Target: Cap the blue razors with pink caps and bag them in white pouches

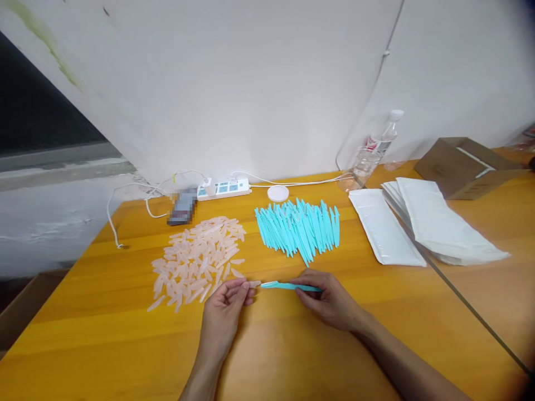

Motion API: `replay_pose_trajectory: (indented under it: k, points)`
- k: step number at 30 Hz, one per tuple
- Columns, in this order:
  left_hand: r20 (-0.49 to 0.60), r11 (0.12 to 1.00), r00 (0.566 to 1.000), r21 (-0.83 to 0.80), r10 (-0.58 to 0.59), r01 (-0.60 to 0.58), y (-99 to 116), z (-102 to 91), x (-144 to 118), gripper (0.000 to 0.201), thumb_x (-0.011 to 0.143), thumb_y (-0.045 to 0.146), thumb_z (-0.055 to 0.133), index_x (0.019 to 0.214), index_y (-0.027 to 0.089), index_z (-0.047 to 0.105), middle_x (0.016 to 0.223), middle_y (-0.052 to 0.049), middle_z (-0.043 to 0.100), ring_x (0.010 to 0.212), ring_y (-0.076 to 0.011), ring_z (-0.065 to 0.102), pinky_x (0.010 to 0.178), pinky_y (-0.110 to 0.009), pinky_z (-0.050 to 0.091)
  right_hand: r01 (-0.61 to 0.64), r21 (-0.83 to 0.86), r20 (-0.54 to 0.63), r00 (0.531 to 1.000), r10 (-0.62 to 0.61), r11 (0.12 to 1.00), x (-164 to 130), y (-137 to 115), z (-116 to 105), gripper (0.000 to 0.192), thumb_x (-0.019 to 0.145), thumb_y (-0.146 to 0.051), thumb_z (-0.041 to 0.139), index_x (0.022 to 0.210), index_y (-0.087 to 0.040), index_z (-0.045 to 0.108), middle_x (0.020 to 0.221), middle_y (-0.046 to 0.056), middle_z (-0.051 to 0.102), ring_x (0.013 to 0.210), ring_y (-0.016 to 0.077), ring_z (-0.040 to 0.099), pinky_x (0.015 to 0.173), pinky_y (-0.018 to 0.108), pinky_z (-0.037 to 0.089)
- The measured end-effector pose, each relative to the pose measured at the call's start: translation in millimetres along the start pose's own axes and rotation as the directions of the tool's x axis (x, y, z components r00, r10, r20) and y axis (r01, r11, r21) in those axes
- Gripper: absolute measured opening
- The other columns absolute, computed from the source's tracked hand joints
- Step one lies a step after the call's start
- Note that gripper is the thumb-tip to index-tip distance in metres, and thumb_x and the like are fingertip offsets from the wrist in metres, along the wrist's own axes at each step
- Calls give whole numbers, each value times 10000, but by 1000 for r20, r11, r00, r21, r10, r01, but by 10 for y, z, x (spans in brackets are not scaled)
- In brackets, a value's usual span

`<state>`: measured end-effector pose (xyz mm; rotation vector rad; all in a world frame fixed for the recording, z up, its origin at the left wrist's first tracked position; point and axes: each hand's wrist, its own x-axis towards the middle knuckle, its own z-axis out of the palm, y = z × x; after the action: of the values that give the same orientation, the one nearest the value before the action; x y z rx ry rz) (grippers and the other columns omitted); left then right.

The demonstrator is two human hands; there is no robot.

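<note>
A yellow wooden table (104,334) seen from above, with a white wall behind it. At the far left edge a white cable (112,217) trails over the tabletop toward a white power strip (224,188) lying against the wall, with a small blurred dark object (183,206) just beside it. In front of these lies a loose heap of pale pink translucent caps (196,259), spread flat on the wood. Near the front of the heap, the left hand (225,312) is curled, its thumb and fingertips (244,289) pinched shut around one pink cap (254,284), held just above the table. The cap's open end meets the tip of a turquoise plastic tool (288,286), which lies almost level between the two hands. The right hand (330,303) is partly closed, gripping the tool's other end between thumb and fingers. Behind the hands sits a fanned pile of matching turquoise tools (298,225), and behind that a small round white lid (278,193). Further right lie flat white pouches (387,228), some stacked, a clear plastic bottle (376,147) leaning by the wall, and an open cardboard box (463,167) near the far right corner.
</note>
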<state>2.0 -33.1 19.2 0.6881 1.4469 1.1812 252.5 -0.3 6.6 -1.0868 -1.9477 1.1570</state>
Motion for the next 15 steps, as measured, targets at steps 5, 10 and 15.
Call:
replay_pose_trajectory:
  k: [5, 10, 15]
  points:
    - [36, 1000, 999, -5, -5, 5, -41, -4, -15, 443, 718, 446, 856, 971, 115, 706, 890, -103, 795, 754, -172, 738, 700, -265, 592, -15, 46, 9, 1000, 14, 999, 7, -21, -8, 284, 986, -316, 544, 1143, -227, 763, 797, 26, 609, 669, 130, 541, 615, 248, 411]
    - [-38, 999, 999, -25, 25, -26, -39, -49, 7, 443, 714, 438, 862, 982, 121, 706, 893, -88, 792, 754, -167, 733, 696, -259, 590, -47, 65, 1, 999, 47, 997, 8, -22, -49, 280, 983, -309, 552, 1137, -213, 765, 820, 33, 617, 697, 134, 549, 627, 250, 412]
    - [52, 1000, 999, 14, -1, 1, -49, 101, -56, 411, 737, 447, 841, 947, 118, 714, 806, -77, 778, 722, -168, 728, 683, -259, 586, -37, 98, 15, 999, 35, 994, -9, -24, -27, 272, 980, -302, 562, 1141, -209, 760, 815, 27, 608, 685, 129, 538, 622, 250, 410]
